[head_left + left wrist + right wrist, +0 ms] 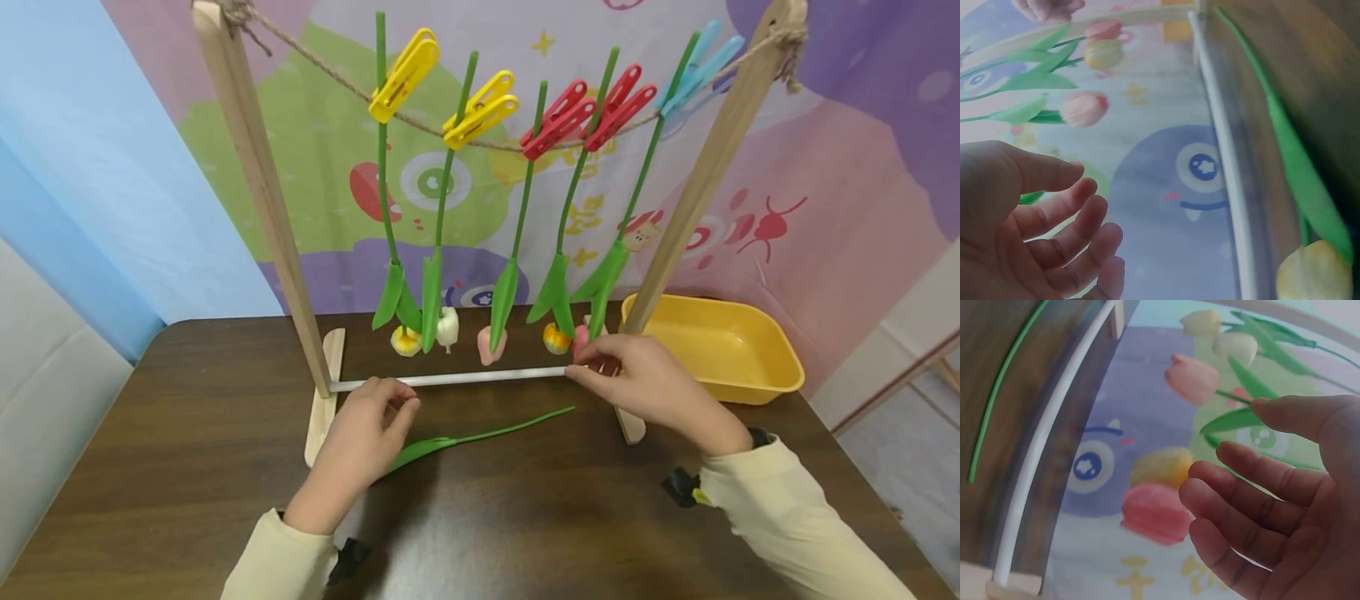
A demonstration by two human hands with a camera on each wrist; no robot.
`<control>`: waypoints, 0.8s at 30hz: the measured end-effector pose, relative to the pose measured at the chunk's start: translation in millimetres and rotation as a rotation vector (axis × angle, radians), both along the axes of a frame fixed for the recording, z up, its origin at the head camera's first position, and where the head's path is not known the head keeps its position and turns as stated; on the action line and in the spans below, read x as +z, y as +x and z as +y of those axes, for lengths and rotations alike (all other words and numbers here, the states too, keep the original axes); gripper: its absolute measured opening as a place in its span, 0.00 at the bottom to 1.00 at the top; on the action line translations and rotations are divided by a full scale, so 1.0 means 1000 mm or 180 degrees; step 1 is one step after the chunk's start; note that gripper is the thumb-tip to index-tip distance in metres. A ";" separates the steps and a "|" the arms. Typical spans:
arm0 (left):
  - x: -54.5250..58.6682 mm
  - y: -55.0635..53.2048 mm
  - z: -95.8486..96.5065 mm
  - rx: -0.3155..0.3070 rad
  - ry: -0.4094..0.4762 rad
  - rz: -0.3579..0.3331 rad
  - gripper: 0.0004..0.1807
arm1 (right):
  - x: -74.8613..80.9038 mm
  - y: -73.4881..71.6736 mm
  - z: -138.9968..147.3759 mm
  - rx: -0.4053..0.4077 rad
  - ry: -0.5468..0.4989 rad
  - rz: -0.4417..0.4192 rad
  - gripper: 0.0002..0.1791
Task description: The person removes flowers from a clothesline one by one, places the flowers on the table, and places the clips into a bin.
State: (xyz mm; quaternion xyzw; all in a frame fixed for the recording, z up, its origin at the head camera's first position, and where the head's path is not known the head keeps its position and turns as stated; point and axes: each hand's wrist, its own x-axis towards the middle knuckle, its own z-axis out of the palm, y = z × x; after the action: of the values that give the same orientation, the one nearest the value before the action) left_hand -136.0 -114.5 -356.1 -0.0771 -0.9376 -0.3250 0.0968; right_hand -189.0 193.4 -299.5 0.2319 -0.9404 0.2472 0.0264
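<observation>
A person's left hand [367, 429] is empty, its fingers loosely bent, near the left end of a white rod [487, 377] at the foot of a wooden stand. The right hand [645, 375] is also empty and relaxed, just beside the rightmost pink tulip [1157, 514]; whether they touch is unclear. Beyond and above both hands, five tulips hang flower-down from a rope [322, 64], held by two yellow, two red and one blue clothespin [693, 79]. A loose yellow tulip [450, 442] lies on the desk [570, 525], its leaf running out from behind the left hand and its stem pointing toward the right. A yellow basin [720, 337] sits beyond the right hand. The step appears to be hanging tulips, with this one left; the next move probably calls for lowering a hand to pinch its stem.
</observation>
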 end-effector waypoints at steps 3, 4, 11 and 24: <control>0.007 0.004 -0.005 0.0051 0.0094 -0.0034 0.04 | 0.003 0.002 -0.006 0.0068 -0.0065 0.0002 0.08; 0.009 0.006 -0.006 0.0075 0.0125 -0.0040 0.05 | 0.003 0.003 -0.008 0.0083 -0.0092 0.0008 0.07; 0.024 0.014 -0.014 0.0158 0.0307 -0.0014 0.06 | 0.006 0.007 -0.018 0.0143 -0.0258 0.0072 0.07; 0.033 0.016 -0.013 0.0319 0.0576 0.0537 0.04 | 0.012 0.008 -0.034 0.0130 -0.0509 0.0078 0.08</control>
State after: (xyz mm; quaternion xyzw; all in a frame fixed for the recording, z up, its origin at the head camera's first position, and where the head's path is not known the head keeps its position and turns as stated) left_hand -120.0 -127.3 -323.5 -0.0481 -0.8956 -0.3953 0.1980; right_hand -180.7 159.8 -287.4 0.2513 -0.9124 0.3191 0.0513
